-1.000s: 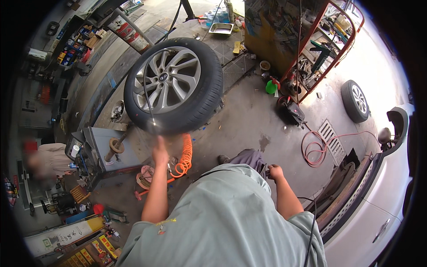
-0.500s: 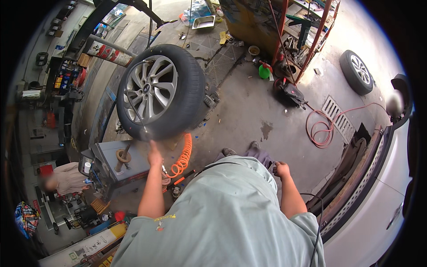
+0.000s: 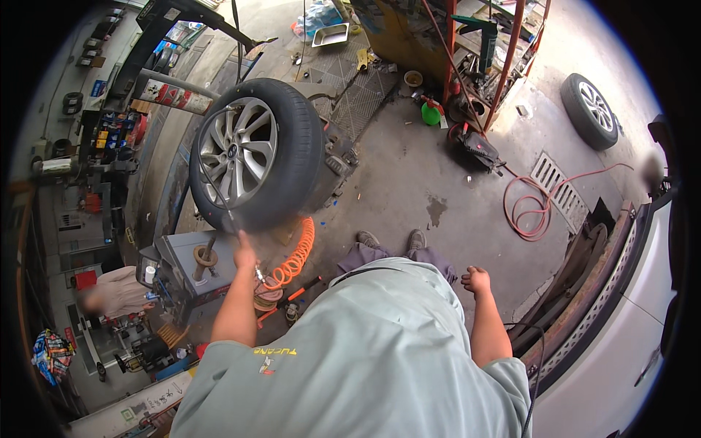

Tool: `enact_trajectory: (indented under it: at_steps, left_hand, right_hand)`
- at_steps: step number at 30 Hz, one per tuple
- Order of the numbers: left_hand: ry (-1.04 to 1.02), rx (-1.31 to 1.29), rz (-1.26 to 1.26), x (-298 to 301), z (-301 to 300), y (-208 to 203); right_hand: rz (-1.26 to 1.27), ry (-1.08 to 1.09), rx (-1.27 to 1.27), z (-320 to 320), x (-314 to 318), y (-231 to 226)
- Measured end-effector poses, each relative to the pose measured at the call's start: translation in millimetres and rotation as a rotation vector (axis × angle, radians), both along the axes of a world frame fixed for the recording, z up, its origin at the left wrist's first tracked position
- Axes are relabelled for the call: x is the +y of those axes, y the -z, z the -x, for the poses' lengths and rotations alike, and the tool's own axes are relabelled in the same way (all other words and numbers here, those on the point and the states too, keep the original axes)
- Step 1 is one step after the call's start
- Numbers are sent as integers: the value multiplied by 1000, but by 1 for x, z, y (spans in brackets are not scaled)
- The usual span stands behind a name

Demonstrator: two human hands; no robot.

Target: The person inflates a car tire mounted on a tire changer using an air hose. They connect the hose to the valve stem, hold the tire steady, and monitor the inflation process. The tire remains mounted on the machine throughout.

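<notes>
My left hand (image 3: 246, 253) is closed on a tyre inflator, mostly hidden by my fingers and blurred at its tip. An orange coiled air hose (image 3: 298, 255) joins it through a metal fitting below the hand. From its front a thin dark hose (image 3: 210, 181) runs up across the spokes to the far part of the rim. The wheel (image 3: 303, 157), a black tyre on a silver alloy rim, stands tilted just beyond that hand. My right hand (image 3: 476, 279) hangs beside my trousers, its fingers loosely bent and apart, with nothing visible in them.
A grey machine cabinet (image 3: 182, 255) stands left of my left arm. Another wheel (image 3: 588, 111) lies far right, near a red hose (image 3: 527, 212) looped by a floor grate (image 3: 558, 191). A white car (image 3: 621, 350) borders my right side. A person (image 3: 120, 292) is at far left.
My right hand has come away from the trousers and its fingers have loosened. The left hand keeps the inflator at the wheel, and the whole view has shifted slightly.
</notes>
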State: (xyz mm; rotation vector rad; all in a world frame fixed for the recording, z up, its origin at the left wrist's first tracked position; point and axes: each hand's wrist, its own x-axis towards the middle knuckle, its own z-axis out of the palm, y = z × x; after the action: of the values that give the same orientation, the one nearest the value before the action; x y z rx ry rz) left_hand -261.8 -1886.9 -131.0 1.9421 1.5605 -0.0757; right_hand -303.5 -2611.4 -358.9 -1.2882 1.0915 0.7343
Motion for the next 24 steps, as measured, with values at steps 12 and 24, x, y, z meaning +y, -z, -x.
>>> enact_trajectory:
  at_steps: [12, 24]
  left_hand:
    - [-52, 22, -6, -8, -5, -8]
    - [-51, 38, -15, -4, -8, -1]
  right_hand:
    - [-8, -15, 43, 10, -3, 10]
    - [19, -92, -16, -22, 4, 8]
